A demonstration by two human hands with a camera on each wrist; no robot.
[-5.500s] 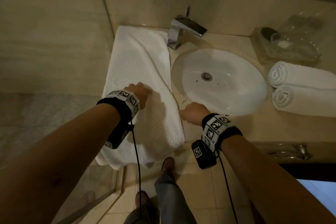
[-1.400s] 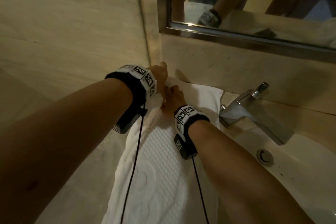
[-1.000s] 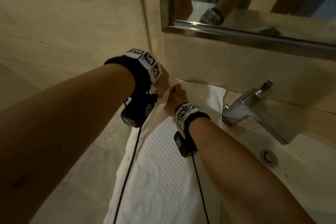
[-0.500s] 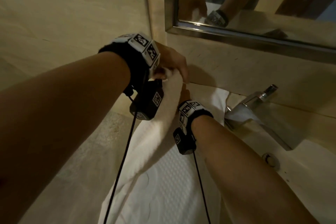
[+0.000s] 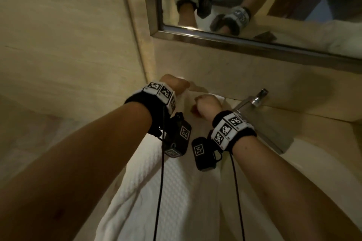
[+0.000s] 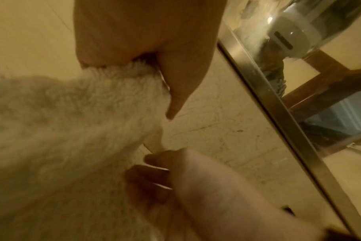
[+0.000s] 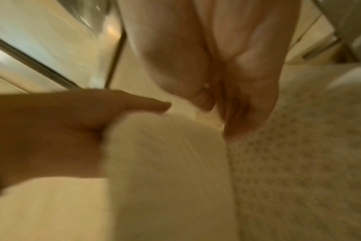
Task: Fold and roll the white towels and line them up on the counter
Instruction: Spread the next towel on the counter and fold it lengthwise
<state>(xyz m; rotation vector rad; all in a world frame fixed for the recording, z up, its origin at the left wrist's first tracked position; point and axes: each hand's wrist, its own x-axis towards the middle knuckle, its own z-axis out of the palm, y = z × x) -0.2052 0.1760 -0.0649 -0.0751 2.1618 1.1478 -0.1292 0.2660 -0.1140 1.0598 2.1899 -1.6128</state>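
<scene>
Both the left hand and right hand pinch the white waffle-textured towel's far corners; folding barely begun, rolling not started.

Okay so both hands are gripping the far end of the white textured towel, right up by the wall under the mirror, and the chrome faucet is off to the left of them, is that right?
Not quite: the chrome faucet is to the right of the hands, as the head view shows. The rest holds: the left hand and right hand both grip the far end of the white textured towel, by the wall under the mirror.
</scene>
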